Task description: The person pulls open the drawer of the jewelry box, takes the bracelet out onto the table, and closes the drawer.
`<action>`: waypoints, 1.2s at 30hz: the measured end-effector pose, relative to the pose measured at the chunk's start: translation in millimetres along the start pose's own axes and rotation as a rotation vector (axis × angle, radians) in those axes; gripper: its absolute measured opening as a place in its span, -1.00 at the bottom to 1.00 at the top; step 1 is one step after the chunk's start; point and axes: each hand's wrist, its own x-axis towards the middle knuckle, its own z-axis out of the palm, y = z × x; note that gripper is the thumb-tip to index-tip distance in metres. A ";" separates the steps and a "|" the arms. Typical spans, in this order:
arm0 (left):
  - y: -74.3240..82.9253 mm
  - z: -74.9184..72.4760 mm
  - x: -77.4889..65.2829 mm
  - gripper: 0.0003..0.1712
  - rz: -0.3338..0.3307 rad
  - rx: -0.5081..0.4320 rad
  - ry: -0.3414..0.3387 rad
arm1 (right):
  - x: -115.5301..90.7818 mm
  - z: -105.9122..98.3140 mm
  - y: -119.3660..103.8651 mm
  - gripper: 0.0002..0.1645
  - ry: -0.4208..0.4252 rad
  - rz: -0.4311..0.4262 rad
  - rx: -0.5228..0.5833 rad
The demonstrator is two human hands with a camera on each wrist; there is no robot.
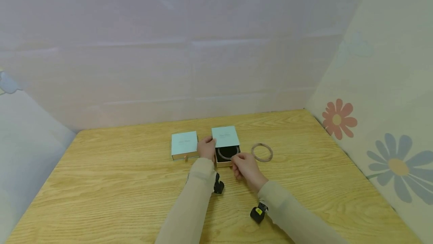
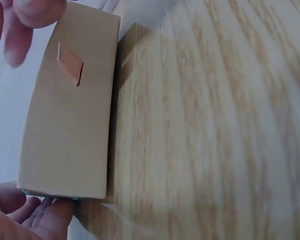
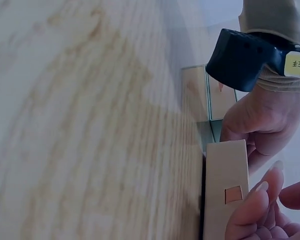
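A pale-blue box [image 1: 225,136] stands with its beige-fronted drawer [image 2: 67,115] pulled out toward me; an orange tab [image 2: 70,63] sticks out of the front. Inside, on black lining, is a greyish bangle [image 1: 220,156], its far edge under the lid. My left hand [image 1: 206,149] grips the box's left side, thumb at the lid's edge. My right hand [image 1: 248,168] is at the drawer's front right corner, its bent fingertips right at the bangle's near edge; I cannot tell whether they pinch it. A second, brownish bangle [image 1: 252,154] lies on the table to the right.
Another pale-blue box [image 1: 184,143], closed, stands just left of my left hand, with a small tab at its front. The wooden table [image 1: 111,184] meets a pale wall behind and a flower-patterned panel [image 1: 382,123] on the right. Black wrist cameras [image 1: 258,214] hang under both sleeves.
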 end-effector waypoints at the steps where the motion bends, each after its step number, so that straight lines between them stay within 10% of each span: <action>1: 0.2 0.1 -0.3 -0.59 0.003 0.001 0.000 | 0.3 -0.2 -0.8 -0.76 0.002 -0.003 -0.001; 16: -1.0 2.5 0.1 -0.59 0.014 0.015 0.020 | 5.2 0.3 -11.6 -0.77 0.048 -0.159 -0.090; 36: -0.3 4.3 2.2 -0.60 0.019 0.004 0.043 | 14.2 9.6 -19.5 -0.78 -0.003 -0.323 -0.497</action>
